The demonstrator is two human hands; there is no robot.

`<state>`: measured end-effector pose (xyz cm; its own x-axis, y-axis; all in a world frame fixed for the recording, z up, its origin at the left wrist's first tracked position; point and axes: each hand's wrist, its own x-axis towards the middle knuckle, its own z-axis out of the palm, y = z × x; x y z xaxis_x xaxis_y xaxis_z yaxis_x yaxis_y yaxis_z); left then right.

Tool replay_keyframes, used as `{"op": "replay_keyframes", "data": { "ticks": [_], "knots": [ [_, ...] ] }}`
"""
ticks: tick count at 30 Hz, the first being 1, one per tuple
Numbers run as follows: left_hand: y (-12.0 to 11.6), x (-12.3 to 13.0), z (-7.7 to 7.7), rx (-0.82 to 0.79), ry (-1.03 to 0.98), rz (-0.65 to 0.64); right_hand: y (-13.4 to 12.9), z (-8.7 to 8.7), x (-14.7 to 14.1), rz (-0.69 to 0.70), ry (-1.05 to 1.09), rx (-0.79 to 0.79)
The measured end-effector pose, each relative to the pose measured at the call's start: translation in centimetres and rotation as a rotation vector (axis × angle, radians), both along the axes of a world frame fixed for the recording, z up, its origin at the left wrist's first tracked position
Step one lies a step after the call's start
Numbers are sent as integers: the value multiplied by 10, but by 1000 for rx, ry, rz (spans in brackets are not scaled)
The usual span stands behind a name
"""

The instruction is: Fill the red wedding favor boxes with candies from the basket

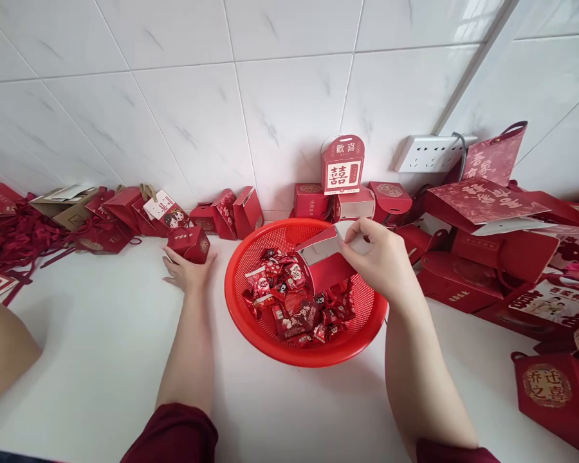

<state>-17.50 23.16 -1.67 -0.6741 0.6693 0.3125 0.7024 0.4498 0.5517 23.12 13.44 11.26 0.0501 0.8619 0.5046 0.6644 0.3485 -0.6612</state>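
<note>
A small red box (188, 244) with gold print rests at my left hand (189, 269), whose fingers are spread around its near side. My right hand (374, 251) pinches the pale flap of an open red box (329, 271), tilted over the right part of a red plastic basket (306, 357). Wrapped red candies (294, 315) lie in the basket, some of them hidden behind the held box.
Red boxes (248, 212) line the tiled wall. A taller box (342, 170) stands above the basket, near a white power strip (429, 154). Large red boxes (473, 263) pile up at right, red ribbons (22, 235) at left. Another person's arm (4, 347) reaches in at far left.
</note>
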Motion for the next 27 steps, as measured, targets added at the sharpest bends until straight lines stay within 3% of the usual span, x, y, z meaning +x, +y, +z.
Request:
{"op": "replay_keyframes", "data": {
  "ticks": [5, 10, 14, 18, 21, 27],
  "knots": [
    [3, 4, -14, 81, 43, 24, -1, 1, 1, -17, -20, 11],
    [6, 1, -14, 71, 15, 53, -3, 2, 3, -29, -26, -4],
    [-2, 8, -4, 102, 18, 69, -6, 2, 3, -2, -33, 19],
    [-14, 6, 16, 254, 78, 57, -8, 4, 2, 22, -28, 27],
    [-9, -5, 38, 420, 125, 27, -8, 6, 3, 28, -23, 30],
    [52, -26, 97, 596, 246, -123, -5, 6, 5, 23, -24, 35]
  ]
}}
